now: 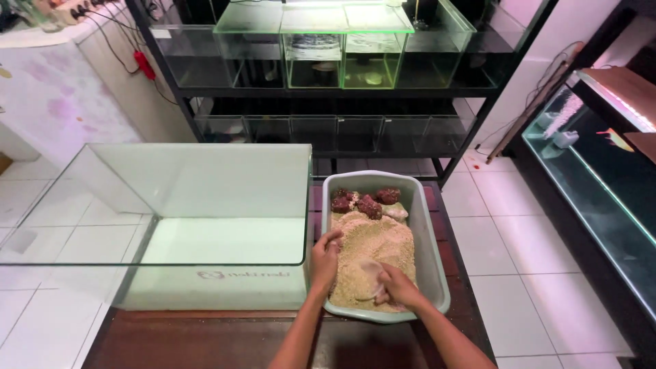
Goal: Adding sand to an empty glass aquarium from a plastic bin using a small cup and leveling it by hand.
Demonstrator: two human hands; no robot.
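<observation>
Head view: I see both hands in the grey plastic tub (432, 236) of tan sand (372, 249). My left hand (325, 258) rests on the sand at the tub's left wall, fingers curled down. My right hand (398, 287) grips a pale scoop-like object (370, 272), partly buried. Dark red rocks (365, 201) lie at the far end. An empty glass aquarium (205, 205) stands just left, on the wooden table (205, 338).

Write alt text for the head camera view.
Both hands, left hand and right hand, dig into pale sand in a grey tub holding dark red rocks. An empty glass tank stands beside it on a wooden table.
</observation>
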